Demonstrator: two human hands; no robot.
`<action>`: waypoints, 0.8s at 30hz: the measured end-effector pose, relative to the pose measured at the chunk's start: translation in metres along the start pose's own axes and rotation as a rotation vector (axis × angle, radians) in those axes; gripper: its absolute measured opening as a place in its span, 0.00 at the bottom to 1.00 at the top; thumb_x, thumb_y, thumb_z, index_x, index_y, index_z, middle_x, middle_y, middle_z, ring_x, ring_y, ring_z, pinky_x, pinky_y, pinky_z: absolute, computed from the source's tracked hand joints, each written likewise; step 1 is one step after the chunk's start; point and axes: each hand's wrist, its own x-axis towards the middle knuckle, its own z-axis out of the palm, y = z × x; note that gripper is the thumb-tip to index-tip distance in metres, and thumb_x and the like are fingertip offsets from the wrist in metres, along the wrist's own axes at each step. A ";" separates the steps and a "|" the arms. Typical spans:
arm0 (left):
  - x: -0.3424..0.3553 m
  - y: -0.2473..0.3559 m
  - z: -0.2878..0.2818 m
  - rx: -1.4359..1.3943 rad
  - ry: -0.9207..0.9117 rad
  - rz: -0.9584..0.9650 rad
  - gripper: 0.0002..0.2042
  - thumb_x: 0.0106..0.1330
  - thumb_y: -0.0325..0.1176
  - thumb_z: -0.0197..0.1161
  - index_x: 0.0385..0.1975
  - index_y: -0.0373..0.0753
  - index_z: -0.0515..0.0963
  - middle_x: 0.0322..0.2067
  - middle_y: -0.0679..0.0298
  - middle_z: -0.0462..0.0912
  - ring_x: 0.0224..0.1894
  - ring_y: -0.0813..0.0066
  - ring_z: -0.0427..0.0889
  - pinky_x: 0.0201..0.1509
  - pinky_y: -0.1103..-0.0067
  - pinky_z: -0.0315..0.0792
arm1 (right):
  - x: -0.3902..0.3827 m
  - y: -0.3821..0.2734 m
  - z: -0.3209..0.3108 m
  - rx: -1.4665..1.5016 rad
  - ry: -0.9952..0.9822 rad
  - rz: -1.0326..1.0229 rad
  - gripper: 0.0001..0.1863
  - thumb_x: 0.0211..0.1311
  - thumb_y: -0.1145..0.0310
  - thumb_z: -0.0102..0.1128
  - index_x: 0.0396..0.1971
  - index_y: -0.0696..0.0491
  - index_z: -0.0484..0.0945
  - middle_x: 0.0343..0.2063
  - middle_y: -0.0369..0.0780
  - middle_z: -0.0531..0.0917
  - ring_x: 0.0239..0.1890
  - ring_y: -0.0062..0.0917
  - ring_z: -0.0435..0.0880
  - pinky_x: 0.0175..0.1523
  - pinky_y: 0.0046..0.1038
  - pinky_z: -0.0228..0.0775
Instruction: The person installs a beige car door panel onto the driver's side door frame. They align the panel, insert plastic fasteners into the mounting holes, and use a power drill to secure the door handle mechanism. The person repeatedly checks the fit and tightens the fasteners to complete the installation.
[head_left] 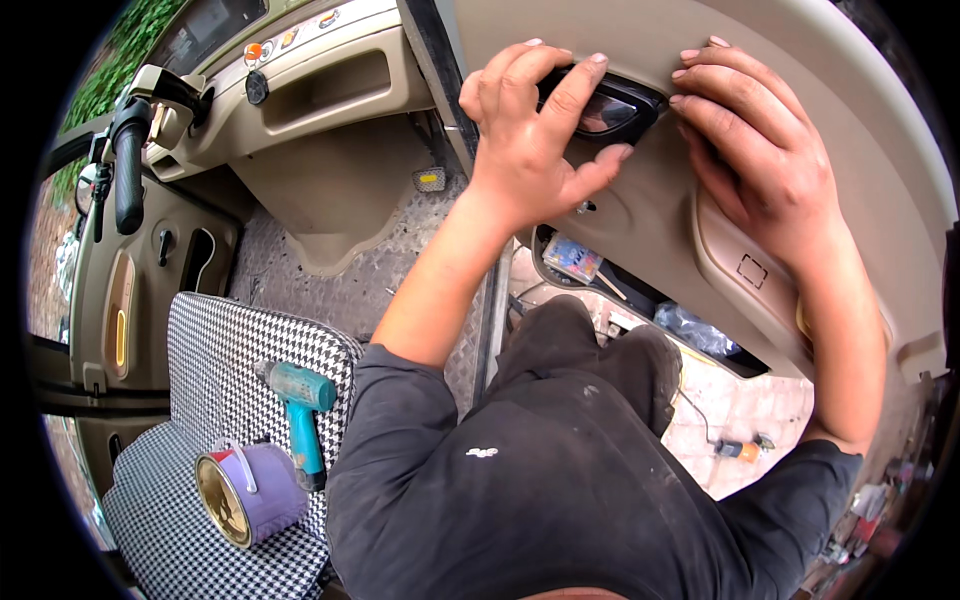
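A black door-handle surround is set in the beige door panel at the upper right. My left hand touches it with bent, spread fingers over its left end, partly hiding it; the thumb reaches below it. My right hand is open at the surround's right end, fingertips on the panel and thumb mostly hidden. Below my hands, the door pocket holds a colourful small pack and clear crumpled plastic.
A checked seat at lower left holds a teal power drill and purple bucket. A handlebar grip, beige dashboard and metal floor lie left. An orange-and-black object with a cord lies on the paving below the door.
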 end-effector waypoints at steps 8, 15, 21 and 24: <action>0.009 -0.011 -0.013 -0.080 -0.063 0.178 0.36 0.41 0.41 0.83 0.58 0.47 0.83 0.45 0.61 0.73 0.48 0.61 0.72 0.56 0.67 0.64 | -0.004 0.000 0.003 -0.003 0.024 0.007 0.15 0.49 0.82 0.71 0.39 0.61 0.81 0.45 0.45 0.83 0.55 0.44 0.83 0.64 0.44 0.77; 0.020 -0.010 -0.020 -0.050 0.020 0.165 0.34 0.42 0.33 0.84 0.57 0.47 0.84 0.45 0.59 0.69 0.47 0.64 0.69 0.46 0.74 0.69 | -0.008 0.003 0.002 -0.008 0.019 0.017 0.13 0.52 0.79 0.71 0.39 0.60 0.82 0.46 0.44 0.83 0.56 0.43 0.83 0.63 0.42 0.77; 0.016 -0.013 -0.020 0.071 0.006 0.216 0.33 0.43 0.35 0.83 0.57 0.49 0.85 0.44 0.60 0.70 0.47 0.62 0.69 0.52 0.70 0.64 | -0.008 0.003 0.004 0.000 0.058 0.020 0.11 0.53 0.79 0.70 0.37 0.60 0.82 0.45 0.44 0.83 0.56 0.43 0.83 0.62 0.41 0.78; 0.011 -0.016 -0.015 0.087 -0.004 0.229 0.32 0.44 0.37 0.82 0.57 0.51 0.85 0.44 0.61 0.71 0.47 0.62 0.69 0.53 0.69 0.64 | -0.009 0.003 0.006 0.013 0.069 0.023 0.11 0.53 0.79 0.70 0.37 0.60 0.82 0.45 0.45 0.83 0.55 0.43 0.83 0.62 0.41 0.78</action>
